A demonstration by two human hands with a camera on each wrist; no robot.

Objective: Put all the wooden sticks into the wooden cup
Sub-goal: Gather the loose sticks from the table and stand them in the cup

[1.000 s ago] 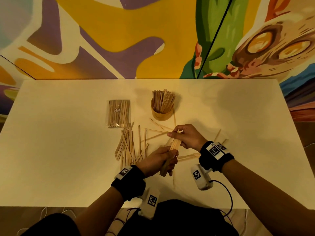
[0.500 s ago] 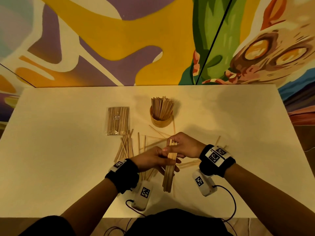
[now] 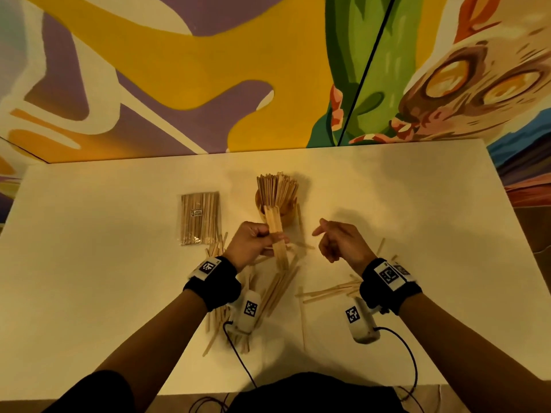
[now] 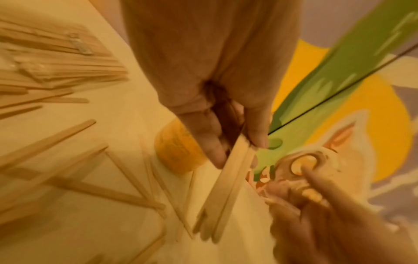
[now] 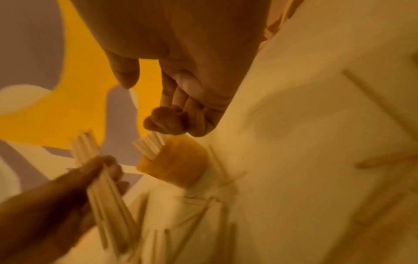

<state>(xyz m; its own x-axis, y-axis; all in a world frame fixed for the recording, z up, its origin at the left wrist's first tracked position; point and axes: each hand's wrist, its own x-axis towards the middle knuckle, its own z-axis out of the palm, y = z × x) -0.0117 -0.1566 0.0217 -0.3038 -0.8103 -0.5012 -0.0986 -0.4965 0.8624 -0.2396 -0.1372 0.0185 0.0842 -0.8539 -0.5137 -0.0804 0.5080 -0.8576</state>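
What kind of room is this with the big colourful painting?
Probably a craft or activity room, though that is a guess. A bright painted mural with a big-eyed creature covers the wall, and a plain white table stands against it with loose wooden sticks, a wrapped pack of sticks and a wooden cup.

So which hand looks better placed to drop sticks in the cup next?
Probably the left hand: it already grips a bundle of sticks just short of the cup. The right hand holds nothing.
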